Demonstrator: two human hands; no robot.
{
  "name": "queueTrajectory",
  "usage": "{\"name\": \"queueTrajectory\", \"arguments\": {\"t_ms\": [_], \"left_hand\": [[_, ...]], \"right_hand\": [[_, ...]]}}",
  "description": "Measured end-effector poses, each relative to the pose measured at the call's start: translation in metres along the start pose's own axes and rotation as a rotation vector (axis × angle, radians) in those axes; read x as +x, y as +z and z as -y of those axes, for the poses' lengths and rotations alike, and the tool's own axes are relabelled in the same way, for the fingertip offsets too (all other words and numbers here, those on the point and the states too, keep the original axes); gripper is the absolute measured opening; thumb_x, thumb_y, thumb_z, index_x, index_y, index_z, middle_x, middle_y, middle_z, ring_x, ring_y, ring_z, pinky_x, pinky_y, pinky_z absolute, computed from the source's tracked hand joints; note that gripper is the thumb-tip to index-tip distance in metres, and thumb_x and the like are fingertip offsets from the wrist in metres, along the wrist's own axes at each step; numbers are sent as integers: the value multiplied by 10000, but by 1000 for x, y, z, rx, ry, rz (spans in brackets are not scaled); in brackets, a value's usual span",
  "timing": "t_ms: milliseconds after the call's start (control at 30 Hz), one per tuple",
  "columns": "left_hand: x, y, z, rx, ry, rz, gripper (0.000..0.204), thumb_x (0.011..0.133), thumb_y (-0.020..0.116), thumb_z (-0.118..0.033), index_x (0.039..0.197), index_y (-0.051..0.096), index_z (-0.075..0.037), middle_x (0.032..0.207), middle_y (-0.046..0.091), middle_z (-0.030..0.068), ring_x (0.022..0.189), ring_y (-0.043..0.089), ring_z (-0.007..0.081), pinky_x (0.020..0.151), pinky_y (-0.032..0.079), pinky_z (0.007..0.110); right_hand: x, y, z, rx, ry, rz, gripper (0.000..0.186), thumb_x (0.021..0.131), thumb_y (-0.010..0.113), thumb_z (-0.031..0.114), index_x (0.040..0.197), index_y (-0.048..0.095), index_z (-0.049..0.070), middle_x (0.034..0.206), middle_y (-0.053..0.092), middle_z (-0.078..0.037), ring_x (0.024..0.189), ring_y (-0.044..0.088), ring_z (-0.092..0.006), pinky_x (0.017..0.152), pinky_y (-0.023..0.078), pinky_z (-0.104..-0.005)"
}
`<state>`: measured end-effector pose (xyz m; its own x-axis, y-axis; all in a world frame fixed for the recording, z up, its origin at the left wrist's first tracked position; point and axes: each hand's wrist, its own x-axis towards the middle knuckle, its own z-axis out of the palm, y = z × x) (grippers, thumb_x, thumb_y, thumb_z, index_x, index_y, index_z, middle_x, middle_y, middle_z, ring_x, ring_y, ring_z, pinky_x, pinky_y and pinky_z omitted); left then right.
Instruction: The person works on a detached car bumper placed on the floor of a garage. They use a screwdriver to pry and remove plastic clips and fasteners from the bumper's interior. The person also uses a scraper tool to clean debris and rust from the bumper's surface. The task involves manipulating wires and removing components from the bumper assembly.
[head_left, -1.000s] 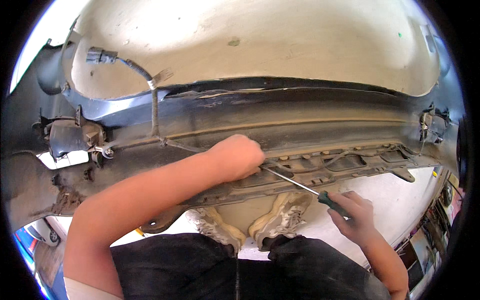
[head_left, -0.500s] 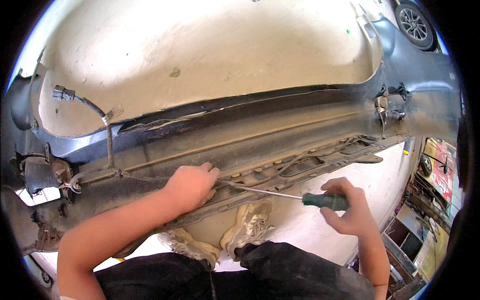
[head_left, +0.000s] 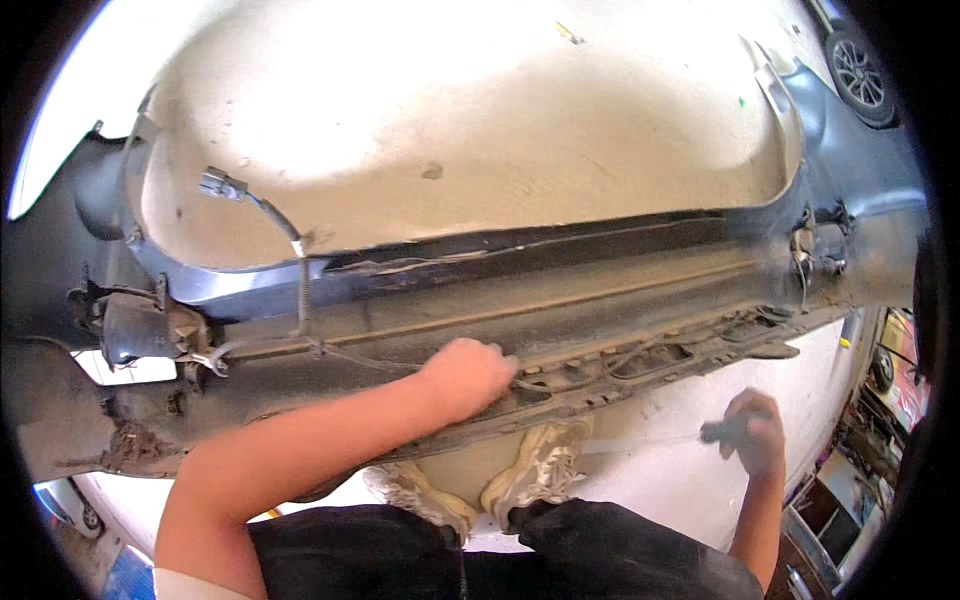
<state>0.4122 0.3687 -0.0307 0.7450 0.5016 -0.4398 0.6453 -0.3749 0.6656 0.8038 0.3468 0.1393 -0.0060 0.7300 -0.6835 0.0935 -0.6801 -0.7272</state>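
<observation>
Apparently working wiring harness (head_left: 304, 295) on bumper (head_left: 560, 308) with curled left hand (head_left: 468, 380), can't tell round what; gripping screwdriver (head_left: 728, 432) in right hand (head_left: 760, 436), off bumper. Next, probably bring it to bumper.

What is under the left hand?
Around the left hand, the dark bumper panel shows, with a thin cable leading in from the left; whatever lies directly beneath is covered.

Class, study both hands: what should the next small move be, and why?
Probably a gentle tug on the cable with the left hand, to feel whether it is free: the cable meets that hand along the dark panel, while the right hand holds the screwdriver, blurred, apart from the panel.
</observation>
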Motion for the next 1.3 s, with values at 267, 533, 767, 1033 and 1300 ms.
{"name": "queueTrajectory", "arguments": {"t_ms": [267,533,767,1033,1300], "left_hand": [[-4,-1,10,-173,3,-136,196,832,611,-208,851,572,-18,768,631,217,772,628,418,682,502,506],[-11,-15,16,-234,-53,-101,268,883,602,-302,887,598,-34,799,638,201,819,619,424,722,490,520],[-66,-101,-10,-286,-167,-394,167,922,605,-178,988,620,-26,866,663,193,798,663,364,694,527,409],[-200,-148,-138,-436,-446,-633,131,874,611,15,1004,624,10,883,704,136,788,692,197,701,520,288],[-341,-105,-337,-383,-502,-194,305,906,600,-83,1194,567,13,1111,628,223,1031,591,378,935,459,439]], "right_hand": [[-10,-53,-91,-20,336,-6,456,709,701,296,999,623,-47,759,682,-195,607,671,-238,511,506,-284],[2,-59,-133,-362,391,-78,365,757,637,127,1102,614,7,983,686,-126,818,668,-194,661,512,-281],[15,-49,-174,-1224,160,-36,327,795,690,155,1109,657,72,1032,683,-168,977,650,-321,858,512,-413],[10,32,-161,-1036,286,-180,438,807,676,300,1186,636,83,1130,660,-179,1056,617,-366,914,487,-449],[-247,40,-124,-661,271,-175,365,838,631,346,1094,654,86,938,689,-145,927,647,-353,814,517,-453]]}}
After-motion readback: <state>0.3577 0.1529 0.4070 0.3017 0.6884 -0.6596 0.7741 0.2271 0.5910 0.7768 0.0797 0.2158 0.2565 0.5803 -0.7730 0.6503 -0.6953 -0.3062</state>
